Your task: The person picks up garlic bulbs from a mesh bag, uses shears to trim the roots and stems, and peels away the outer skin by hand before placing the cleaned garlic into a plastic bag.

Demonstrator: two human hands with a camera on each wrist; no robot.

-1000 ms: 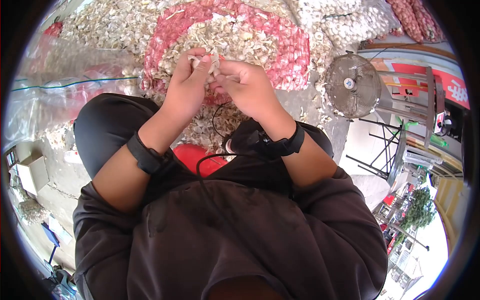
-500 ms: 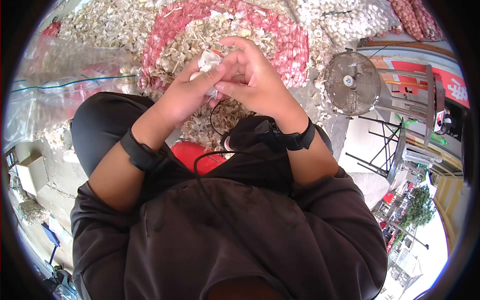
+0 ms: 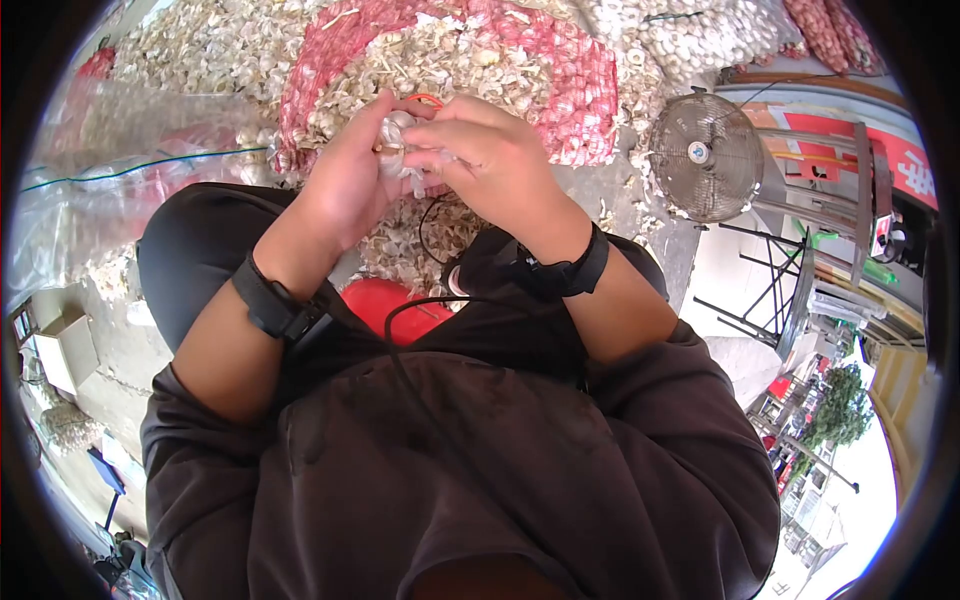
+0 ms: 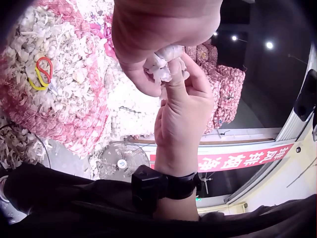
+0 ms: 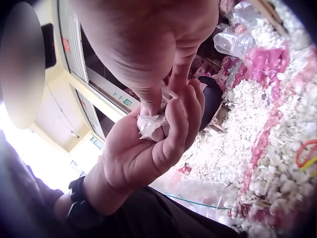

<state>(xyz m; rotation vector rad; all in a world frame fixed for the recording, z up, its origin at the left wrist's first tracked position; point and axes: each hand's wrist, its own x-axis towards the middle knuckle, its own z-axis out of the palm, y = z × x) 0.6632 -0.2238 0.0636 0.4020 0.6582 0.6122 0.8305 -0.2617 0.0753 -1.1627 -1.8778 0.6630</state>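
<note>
A whitish garlic bulb (image 3: 392, 150) with loose papery skin is between my two hands, above the heap's near side. My left hand (image 3: 345, 185) cups it from the left, with curled fingers around it in the right wrist view. From the other side my right hand (image 3: 500, 160) grips it; in the left wrist view the right thumb (image 4: 175, 82) presses on the bulb. Shreds of skin (image 3: 412, 182) hang below the bulb. Scissors (image 4: 43, 74) with red and yellow handles lie on the garlic heap, partly hidden behind my hands in the head view.
A red mesh sack (image 3: 585, 90) is spread around a heap of garlic and skins (image 3: 490, 60). Clear plastic sheeting (image 3: 140, 165) lies left, a fan (image 3: 705, 155) stands right. A red round object (image 3: 390, 308) sits between the legs. A black cable (image 3: 410, 385) runs across the lap.
Both hands have shifted slightly and turned the garlic. The right fingers, lifted half a second ago, have come down over the bulb. The left thumb has swung from across it to upright.
</note>
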